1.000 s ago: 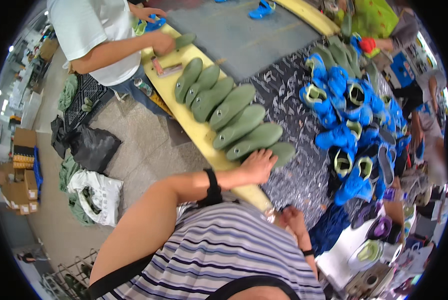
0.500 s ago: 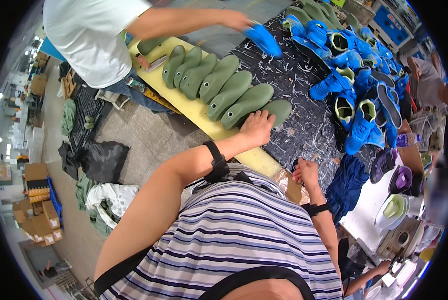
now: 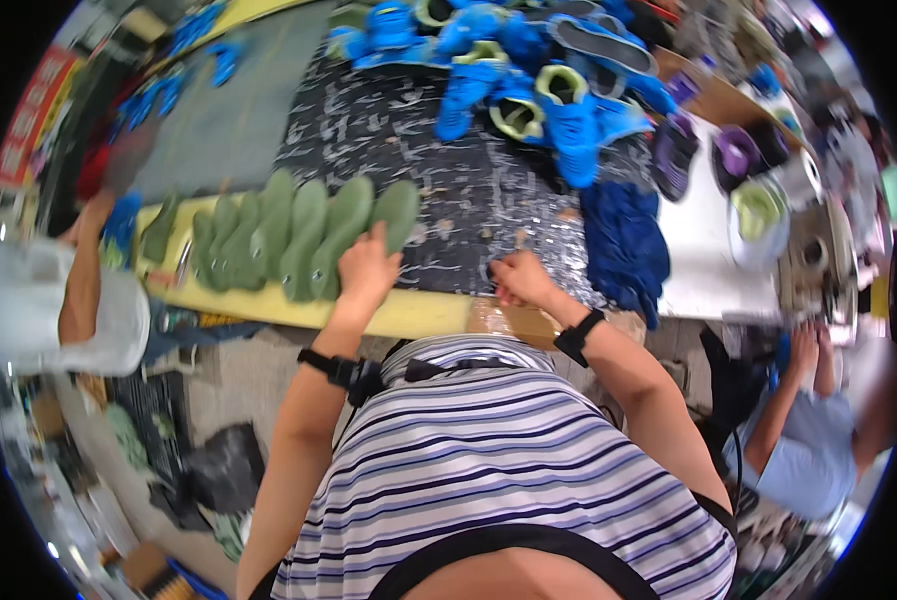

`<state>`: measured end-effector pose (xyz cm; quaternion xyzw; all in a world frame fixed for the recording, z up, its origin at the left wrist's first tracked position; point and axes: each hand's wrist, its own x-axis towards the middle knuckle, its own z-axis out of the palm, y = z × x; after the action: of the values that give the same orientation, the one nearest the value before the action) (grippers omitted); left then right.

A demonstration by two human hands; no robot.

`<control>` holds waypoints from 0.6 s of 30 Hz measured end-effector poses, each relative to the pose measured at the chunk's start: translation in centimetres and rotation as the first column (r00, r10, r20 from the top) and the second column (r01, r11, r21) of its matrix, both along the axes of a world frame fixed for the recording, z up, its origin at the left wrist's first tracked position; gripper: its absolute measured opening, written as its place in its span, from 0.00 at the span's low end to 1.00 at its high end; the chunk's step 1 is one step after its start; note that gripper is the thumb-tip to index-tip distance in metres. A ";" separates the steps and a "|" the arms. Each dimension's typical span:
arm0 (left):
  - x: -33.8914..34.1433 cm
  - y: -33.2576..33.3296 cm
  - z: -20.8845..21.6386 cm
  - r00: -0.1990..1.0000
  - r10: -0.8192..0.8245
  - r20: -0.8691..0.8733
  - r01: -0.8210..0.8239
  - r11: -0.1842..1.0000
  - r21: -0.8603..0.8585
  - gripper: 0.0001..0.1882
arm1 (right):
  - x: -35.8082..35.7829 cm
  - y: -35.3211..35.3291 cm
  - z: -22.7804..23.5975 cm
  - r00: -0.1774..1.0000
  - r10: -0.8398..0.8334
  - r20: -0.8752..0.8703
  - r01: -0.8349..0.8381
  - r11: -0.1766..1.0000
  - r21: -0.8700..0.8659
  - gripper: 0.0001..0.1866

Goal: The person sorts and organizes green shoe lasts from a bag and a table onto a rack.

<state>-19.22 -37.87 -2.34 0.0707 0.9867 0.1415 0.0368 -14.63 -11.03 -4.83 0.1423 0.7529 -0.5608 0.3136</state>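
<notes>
Along the bench's yellow edge stands a row of several green shoe lasts. My left hand is at the near end of the rightmost green shoe last, its fingers closed about that end and partly hiding it. To the right, my right hand hovers low over the black, scrap-strewn bench top. Its fingers are curled together; what they hold, if anything, is too small to make out. Past the hands lies a heap of blue shoes with pale green linings.
Dark blue cloth lies right of my right hand, beside a white table bearing purple-black shoes. Brown tape covers part of the yellow edge. Co-workers are at far left, in a white shirt, and at right, in light blue.
My view has swung to the right, so the bench and lasts appear farther left. My left hand stays at the rightmost last. The left co-worker's arm has drawn back from over the bench.
</notes>
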 end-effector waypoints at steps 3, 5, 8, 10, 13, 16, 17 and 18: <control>-0.1 -0.3 0.2 0.999 -0.020 -0.033 0.021 0.999 0.030 0.30 | 0.5 0.6 -0.7 0.999 -0.030 -0.012 0.030 1.000 -0.009 0.19; -0.4 -0.7 -0.1 0.998 0.010 -0.058 -0.008 0.999 0.031 0.30 | 0.9 0.9 -0.4 0.998 -0.027 -0.048 0.025 0.999 -0.031 0.18; -1.0 -0.9 0.2 0.999 0.033 -0.042 -0.032 0.999 0.013 0.30 | 1.2 1.2 -0.1 0.994 -0.063 -0.088 0.058 0.996 -0.066 0.18; -1.3 -0.9 0.5 0.999 0.034 -0.017 -0.034 0.999 -0.002 0.31 | 1.3 1.1 0.2 0.992 -0.076 -0.098 0.071 0.996 -0.051 0.18; -1.7 -0.2 1.0 0.994 0.105 0.006 -0.105 0.992 -0.065 0.30 | 1.3 1.3 0.2 0.990 -0.060 -0.131 0.051 0.996 -0.075 0.18; -0.8 0.4 1.4 0.997 0.064 -0.048 -0.068 0.993 -0.091 0.29 | 2.2 1.8 -0.8 0.961 -0.063 -0.270 0.037 0.994 -0.102 0.15; -0.4 0.6 1.6 0.997 0.062 -0.055 -0.067 0.994 -0.091 0.29 | 2.8 2.1 -1.6 0.831 0.074 -0.552 0.024 0.986 0.167 0.12; 0.3 0.7 1.7 0.991 -0.036 -0.127 0.025 0.996 -0.091 0.28 | 3.6 2.6 -0.5 0.819 0.120 -0.560 0.031 0.967 0.253 0.10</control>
<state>-18.95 -37.16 -0.63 0.0930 0.9912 0.0919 -0.0218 -11.01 -8.47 -5.31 -0.0117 0.8799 -0.4705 0.0662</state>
